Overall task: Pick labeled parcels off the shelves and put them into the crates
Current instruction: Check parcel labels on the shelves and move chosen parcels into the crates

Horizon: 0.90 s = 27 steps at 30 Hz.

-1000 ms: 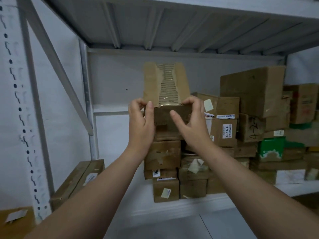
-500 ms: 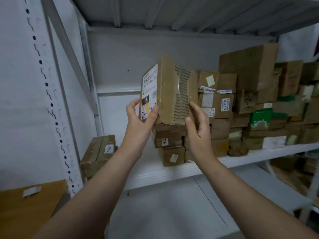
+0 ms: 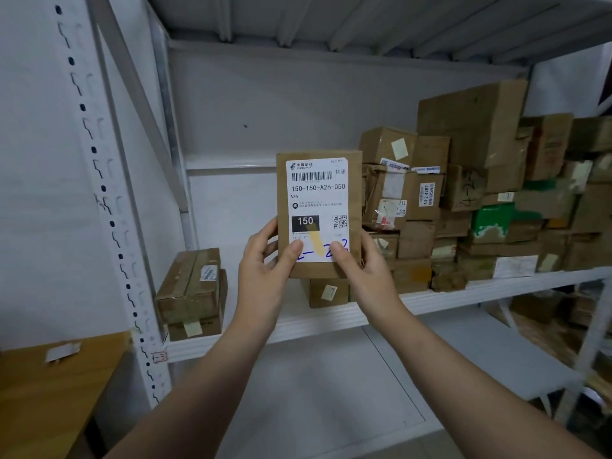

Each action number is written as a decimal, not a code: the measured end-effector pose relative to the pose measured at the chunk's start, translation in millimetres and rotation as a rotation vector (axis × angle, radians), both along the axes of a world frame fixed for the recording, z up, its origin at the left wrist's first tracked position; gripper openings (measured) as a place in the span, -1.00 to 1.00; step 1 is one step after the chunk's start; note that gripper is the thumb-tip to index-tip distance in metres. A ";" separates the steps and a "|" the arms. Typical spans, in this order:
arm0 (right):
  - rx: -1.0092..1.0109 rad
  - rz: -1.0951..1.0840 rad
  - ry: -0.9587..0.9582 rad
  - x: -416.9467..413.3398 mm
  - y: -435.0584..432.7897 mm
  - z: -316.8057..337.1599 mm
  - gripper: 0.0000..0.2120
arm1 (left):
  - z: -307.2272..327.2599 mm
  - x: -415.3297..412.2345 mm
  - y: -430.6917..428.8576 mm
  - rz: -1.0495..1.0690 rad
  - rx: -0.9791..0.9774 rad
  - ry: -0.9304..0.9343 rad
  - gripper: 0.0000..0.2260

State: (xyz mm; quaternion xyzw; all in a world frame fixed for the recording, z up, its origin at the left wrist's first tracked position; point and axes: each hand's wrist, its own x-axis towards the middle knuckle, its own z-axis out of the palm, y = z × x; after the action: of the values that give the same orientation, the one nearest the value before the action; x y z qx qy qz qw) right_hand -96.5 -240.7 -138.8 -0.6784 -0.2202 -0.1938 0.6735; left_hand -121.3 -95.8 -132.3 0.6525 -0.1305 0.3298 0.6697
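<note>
Both hands are up in front of the shelf (image 3: 318,321), holding one brown parcel (image 3: 353,207) upright and clear of the shelf board. Left hand (image 3: 265,263) grips the lower left edge and right hand (image 3: 366,268) the lower right, both thumbs pressed on the bottom of the white label (image 3: 316,200). The label faces the camera: barcode, "150-150-A26-050", black block reading "150", blue handwriting partly under the thumbs. Behind and to the right a pile of cardboard boxes (image 3: 430,200) crowds the shelf, a green-and-white box (image 3: 493,220) among them. Two stacked boxes (image 3: 190,289) sit apart at the shelf's left end.
</note>
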 end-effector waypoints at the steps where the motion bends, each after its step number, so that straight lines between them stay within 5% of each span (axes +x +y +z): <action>1: 0.001 0.006 0.002 0.2 -0.6 0.1 -0.58 | -0.4 -0.4 0.3 0.005 0.004 -0.004 -0.65; 10: -0.015 -0.034 0.030 0.1 2.5 1.2 -0.49 | -2.9 -1.5 3.8 0.005 -0.001 -0.014 -0.68; 20: 0.004 0.027 0.027 -3.4 28.0 -16.7 -0.62 | -28.2 -15.3 27.9 0.015 -0.035 -0.087 -0.63; 25: -0.126 0.066 0.029 4.3 64.1 -20.4 -0.38 | -43.2 -16.4 66.3 0.174 0.376 -0.073 -0.32; 27: -0.166 0.061 0.023 8.7 81.1 -17.3 -0.45 | -44.8 -11.5 85.7 0.321 0.548 -0.099 -0.32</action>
State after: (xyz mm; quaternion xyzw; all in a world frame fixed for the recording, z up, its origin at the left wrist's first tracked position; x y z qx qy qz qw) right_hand -87.8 -159.5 -156.0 -0.7273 -0.2483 -0.1463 0.6229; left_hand -132.9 -10.1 -177.2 0.8040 -0.1420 0.4151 0.4013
